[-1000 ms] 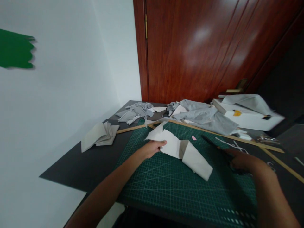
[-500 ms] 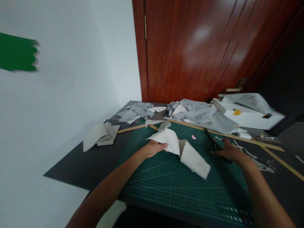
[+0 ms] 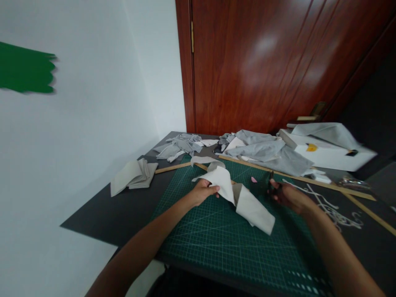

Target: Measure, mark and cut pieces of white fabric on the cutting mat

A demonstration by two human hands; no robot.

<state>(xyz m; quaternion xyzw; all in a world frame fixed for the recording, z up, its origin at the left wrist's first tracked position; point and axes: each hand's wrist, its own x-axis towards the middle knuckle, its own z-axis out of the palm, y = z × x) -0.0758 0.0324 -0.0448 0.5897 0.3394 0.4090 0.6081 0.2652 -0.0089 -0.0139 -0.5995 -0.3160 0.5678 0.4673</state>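
My left hand (image 3: 204, 192) pinches the edge of a white piece of fabric (image 3: 223, 181), which curls up from the green cutting mat (image 3: 213, 243). One end of the fabric lies folded on the mat, right of the hand (image 3: 255, 210). Off to the right, my right hand (image 3: 286, 195) is closed around the handles of dark scissors (image 3: 271, 181), held above the mat with the blades pointing away from me. The scissors stand apart from the fabric. A small pink chip (image 3: 254, 180) lies between them on the mat.
Folded fabric pieces (image 3: 134, 175) lie at the left. Grey scraps (image 3: 181, 146) and crumpled grey cloth (image 3: 262, 146) sit along the back, beside a white box (image 3: 331, 154). Wooden rulers (image 3: 297, 177) cross the table's far side. White cords (image 3: 334, 212) lie at the right.
My right hand has lifted the scissors from low over the mat's right side, turning them more upright. My left hand still pinches the fabric, having shifted slightly.
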